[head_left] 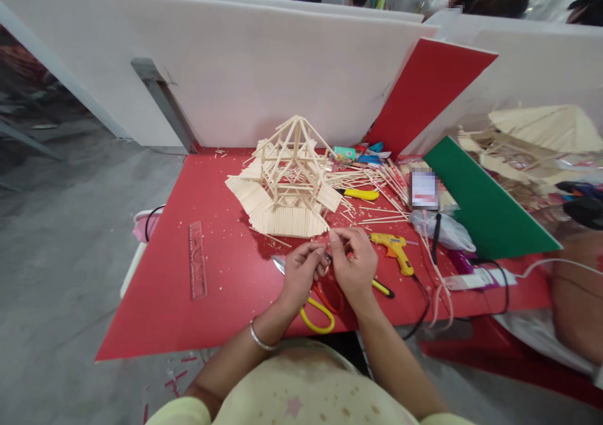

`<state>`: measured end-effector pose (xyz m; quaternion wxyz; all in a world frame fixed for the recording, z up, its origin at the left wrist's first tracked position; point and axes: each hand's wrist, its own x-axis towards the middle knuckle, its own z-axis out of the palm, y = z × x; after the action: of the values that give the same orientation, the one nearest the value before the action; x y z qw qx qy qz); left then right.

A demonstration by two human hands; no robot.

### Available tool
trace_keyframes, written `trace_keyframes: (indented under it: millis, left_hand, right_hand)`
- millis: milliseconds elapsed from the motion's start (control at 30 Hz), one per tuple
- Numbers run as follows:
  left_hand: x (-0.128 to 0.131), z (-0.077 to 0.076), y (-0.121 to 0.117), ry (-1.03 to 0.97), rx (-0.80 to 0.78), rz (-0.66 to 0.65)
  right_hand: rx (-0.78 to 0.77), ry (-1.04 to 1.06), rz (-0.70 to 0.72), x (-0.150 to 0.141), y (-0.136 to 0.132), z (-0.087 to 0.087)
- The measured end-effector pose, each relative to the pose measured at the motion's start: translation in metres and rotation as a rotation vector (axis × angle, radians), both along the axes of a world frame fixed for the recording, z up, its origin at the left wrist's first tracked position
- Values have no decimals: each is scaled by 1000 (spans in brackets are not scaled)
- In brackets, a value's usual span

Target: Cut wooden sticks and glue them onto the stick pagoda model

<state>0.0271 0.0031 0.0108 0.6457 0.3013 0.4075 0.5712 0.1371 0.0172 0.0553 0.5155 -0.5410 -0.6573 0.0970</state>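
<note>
Holding left hand (301, 271) and right hand (355, 262) close together above the near part of the red table (157, 299), just on the near side of the wooden stick model (292, 211). Pinching a small dark piece (328, 257) in the left thumb and fingers, too covered to name. Curling the right thumb and fingers in at the same spot; cannot tell about any grip there. Wearing a bangle (260, 337) on the left wrist. Hiding part of the scissors (318, 329) under the hands, and part of a yellow cutter (384, 289) beside the right one. Can see the model upright towards the back of the table, with slatted panels sloping out around its frame, a glue gun (393, 246) to the right, loose sticks (365, 177) behind that, and a clear ruler (198, 262) well apart to the left
</note>
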Motion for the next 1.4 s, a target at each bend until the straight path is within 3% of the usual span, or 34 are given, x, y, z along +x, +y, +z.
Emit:
trace_keyframes:
  millis: [567, 1100, 1400]
  left_hand:
    - [-4, -1, 0, -11, -48, -10]
    - [-5, 0, -1, -9, -42, -24]
    - [-4, -4, -1, -20, -42, -28]
  right_hand:
    - [-30, 30, -9, -4, 4, -5]
    - [-176, 173, 25, -1, 5, -12]
    - [24, -23, 0, 5, -1, -7]
